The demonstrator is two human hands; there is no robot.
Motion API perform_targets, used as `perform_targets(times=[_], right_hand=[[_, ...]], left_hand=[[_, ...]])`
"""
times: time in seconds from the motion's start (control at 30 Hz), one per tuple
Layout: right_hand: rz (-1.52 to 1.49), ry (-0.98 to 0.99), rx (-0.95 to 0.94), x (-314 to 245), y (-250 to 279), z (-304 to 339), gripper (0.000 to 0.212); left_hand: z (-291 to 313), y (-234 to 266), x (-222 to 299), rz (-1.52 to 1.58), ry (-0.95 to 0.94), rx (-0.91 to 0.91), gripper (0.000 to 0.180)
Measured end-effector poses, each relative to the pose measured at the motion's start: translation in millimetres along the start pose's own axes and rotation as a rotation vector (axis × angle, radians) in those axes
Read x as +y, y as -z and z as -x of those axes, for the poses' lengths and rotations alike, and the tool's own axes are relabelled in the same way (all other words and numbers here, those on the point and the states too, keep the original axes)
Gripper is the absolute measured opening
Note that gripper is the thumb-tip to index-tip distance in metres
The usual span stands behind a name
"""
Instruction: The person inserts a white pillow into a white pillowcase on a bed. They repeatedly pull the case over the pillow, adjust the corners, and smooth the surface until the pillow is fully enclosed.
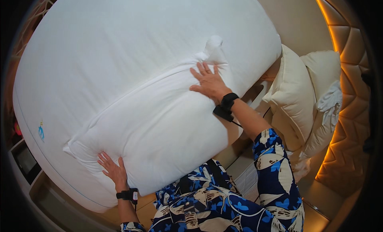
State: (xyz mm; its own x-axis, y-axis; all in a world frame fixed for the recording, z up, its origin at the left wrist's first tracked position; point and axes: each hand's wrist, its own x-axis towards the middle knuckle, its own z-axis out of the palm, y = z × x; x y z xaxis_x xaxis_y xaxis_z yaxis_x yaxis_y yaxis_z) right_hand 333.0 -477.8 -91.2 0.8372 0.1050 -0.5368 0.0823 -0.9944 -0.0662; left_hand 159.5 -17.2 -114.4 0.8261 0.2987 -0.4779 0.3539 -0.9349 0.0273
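Note:
A plump pillow in a white case (171, 132) lies at the near edge of a bed covered by a smooth white sheet (131, 44). Near the pillow's left end, my left hand (115, 174) rests with fingers spread, pressing into the cloth. My right hand (210, 82) lies flat with fingers apart on the far right part of the pillow. Just beyond its fingertips, a corner of the white case (214, 46) sticks up in a bunched fold. Neither hand grips the fabric. Both wrists wear dark bands.
To the right, several cream pillows (293, 88) are stacked against a padded tan headboard (349, 124) edged with warm light. A crumpled white cloth (330, 104) hangs on them. An open drawer or shelf unit (60, 200) stands at the lower left beside the bed.

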Motion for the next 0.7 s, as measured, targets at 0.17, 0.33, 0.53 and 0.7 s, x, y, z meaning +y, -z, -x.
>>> perform_targets(times=[0.17,0.33,0.53,0.7], right_hand=[[-0.117,-0.011,-0.104,41.4,-7.4,-7.0,0.074],[-0.11,-0.142,-0.166,57.9,-11.8,-28.2,0.074],[-0.245,-0.268,-0.164,80.0,-26.6,-34.3,0.075],[-0.267,-0.256,-0.064,85.3,-28.5,-31.6,0.071]], left_hand=[[-3.9,-7.5,-2.9,-0.003,0.01,-0.008,0.078],[-5.5,-15.9,-12.4,-0.015,0.022,-0.012,0.079],[-4.9,-24.9,-22.5,-0.016,-0.016,0.025,0.079],[-7.4,-26.4,-24.5,0.002,0.011,-0.029,0.078]])
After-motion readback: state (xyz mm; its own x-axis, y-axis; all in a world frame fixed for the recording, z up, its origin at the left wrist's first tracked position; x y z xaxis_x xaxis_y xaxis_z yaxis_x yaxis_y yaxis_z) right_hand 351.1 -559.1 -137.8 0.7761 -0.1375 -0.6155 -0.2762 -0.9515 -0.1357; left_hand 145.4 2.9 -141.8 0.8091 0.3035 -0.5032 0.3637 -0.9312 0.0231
